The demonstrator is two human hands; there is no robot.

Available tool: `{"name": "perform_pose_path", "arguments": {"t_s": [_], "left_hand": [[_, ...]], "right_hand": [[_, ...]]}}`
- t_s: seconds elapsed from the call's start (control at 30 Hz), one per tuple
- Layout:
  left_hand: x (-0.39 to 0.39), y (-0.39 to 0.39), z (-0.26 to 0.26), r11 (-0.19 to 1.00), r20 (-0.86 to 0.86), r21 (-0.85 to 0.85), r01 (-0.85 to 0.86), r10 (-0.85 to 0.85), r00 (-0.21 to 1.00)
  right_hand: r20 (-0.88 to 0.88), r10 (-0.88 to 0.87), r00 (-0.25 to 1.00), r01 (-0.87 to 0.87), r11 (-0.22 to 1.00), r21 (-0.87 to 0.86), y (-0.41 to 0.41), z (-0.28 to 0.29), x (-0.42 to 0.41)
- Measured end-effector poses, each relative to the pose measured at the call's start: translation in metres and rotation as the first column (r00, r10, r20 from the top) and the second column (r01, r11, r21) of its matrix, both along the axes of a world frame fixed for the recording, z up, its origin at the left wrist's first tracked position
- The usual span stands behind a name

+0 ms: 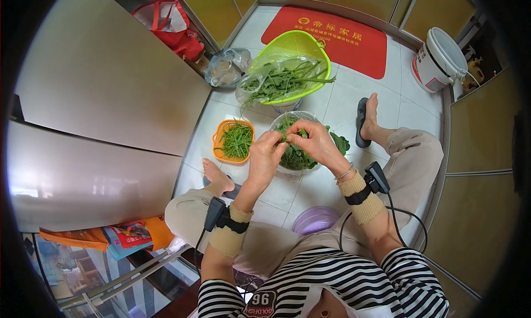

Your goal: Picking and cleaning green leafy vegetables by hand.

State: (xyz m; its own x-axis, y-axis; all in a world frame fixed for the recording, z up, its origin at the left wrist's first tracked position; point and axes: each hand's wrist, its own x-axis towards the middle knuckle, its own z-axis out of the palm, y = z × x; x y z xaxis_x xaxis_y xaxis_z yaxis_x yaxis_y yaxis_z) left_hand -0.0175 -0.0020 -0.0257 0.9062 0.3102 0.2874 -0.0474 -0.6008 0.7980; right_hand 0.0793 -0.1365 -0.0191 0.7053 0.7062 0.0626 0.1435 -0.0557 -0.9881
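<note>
My left hand (264, 155) and my right hand (316, 143) meet fingertip to fingertip, pinching a small piece of green stem (284, 139) between them. Beneath them on the floor stands a pail (318, 119) lined with clear plastic and holding leafy greens (296, 160). A few leaves (341, 143) hang over its right side. Left of my hands, an orange plastic basket (215, 147) holds cut green stems (235, 141). Farther off, a lime-green plastic colander (290, 42) carries a clear bag of long-stemmed leafy greens (278, 81). My fingers partly hide the stem.
A tied clear plastic bag (227, 67) sits left of the colander. Beyond lies a red mat (365, 56) bearing writing. At the far right is a white bucket (431, 63). A purple plastic stool or basin (315, 219) is between my legs, and a large cabinet or refrigerator (112, 81) flanks the left.
</note>
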Motion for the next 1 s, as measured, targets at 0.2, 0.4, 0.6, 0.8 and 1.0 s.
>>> {"name": "perform_pose_path", "arguments": {"t_s": [0.2,0.4,0.6,0.8,1.0], "left_hand": [[-0.001,-0.005,0.009,1.0,-0.024,-0.018,0.005,-0.005,1.0],[-0.001,-0.007,0.01,0.902,-0.13,-0.43,-0.046,-0.011,0.991],[-0.001,0.001,0.012,0.807,-0.132,-0.589,-0.048,-0.037,0.99],[-0.003,0.005,0.009,0.742,-0.153,-0.67,-0.036,-0.089,0.984],[-0.003,0.005,0.008,0.755,-0.217,-0.655,-0.037,-0.141,0.966]], "right_hand": [[0.075,-0.024,0.997,0.028,0.998,-0.063,0.001,0.003,-0.003],[0.088,-0.061,0.994,0.062,0.998,-0.014,0.003,-0.005,-0.004],[0.071,-0.156,0.985,0.157,0.988,0.003,-0.005,-0.018,0.006],[-0.236,-0.176,0.955,0.175,0.984,-0.028,-0.008,-0.01,0.008],[-0.278,-0.013,0.96,0.025,0.999,0.041,-0.004,-0.003,-0.001]]}}
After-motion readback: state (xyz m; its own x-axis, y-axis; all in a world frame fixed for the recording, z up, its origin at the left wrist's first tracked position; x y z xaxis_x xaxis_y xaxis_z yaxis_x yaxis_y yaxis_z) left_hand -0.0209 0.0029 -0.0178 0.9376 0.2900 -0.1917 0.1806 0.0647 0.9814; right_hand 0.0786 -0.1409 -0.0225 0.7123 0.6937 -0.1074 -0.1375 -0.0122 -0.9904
